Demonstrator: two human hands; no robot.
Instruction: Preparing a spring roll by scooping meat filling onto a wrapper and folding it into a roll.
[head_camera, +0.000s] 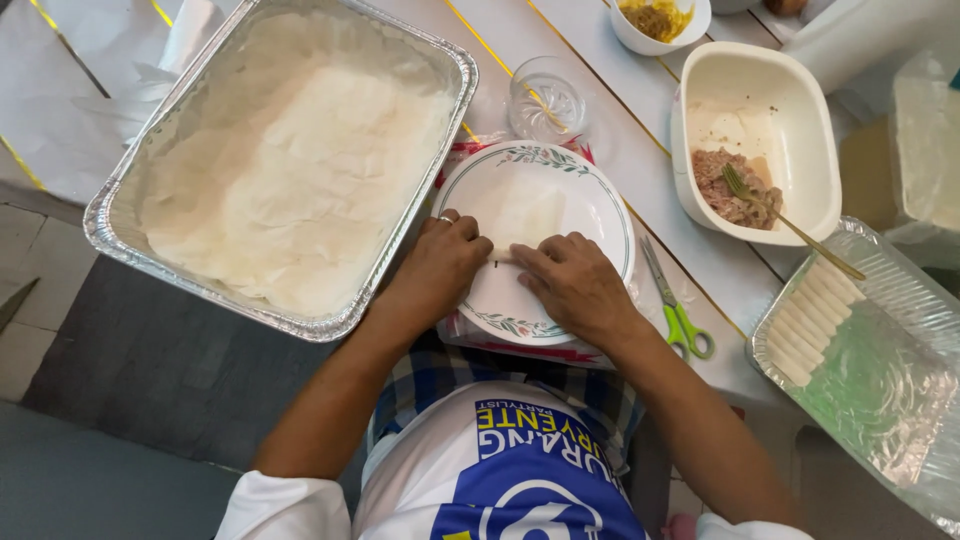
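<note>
A person's left hand (440, 268) and right hand (572, 285) meet over the near half of a white plate (590, 205) with a leaf-patterned rim, fingertips pressed together on a thin pale wrapper (525, 218) that lies flat on the plate; both hands are curled down on its near edge. Just right of the plate lie green-handled scissors (678, 310), and beyond them a foil tray (900, 400) holds a row of pale finished rolls (812, 320). Left of the plate sits a large foil pan (130, 235) lined with wrapper sheets. Farther back, a white tub (790, 80) holds minced filling (735, 188) and a fork (790, 222).
</note>
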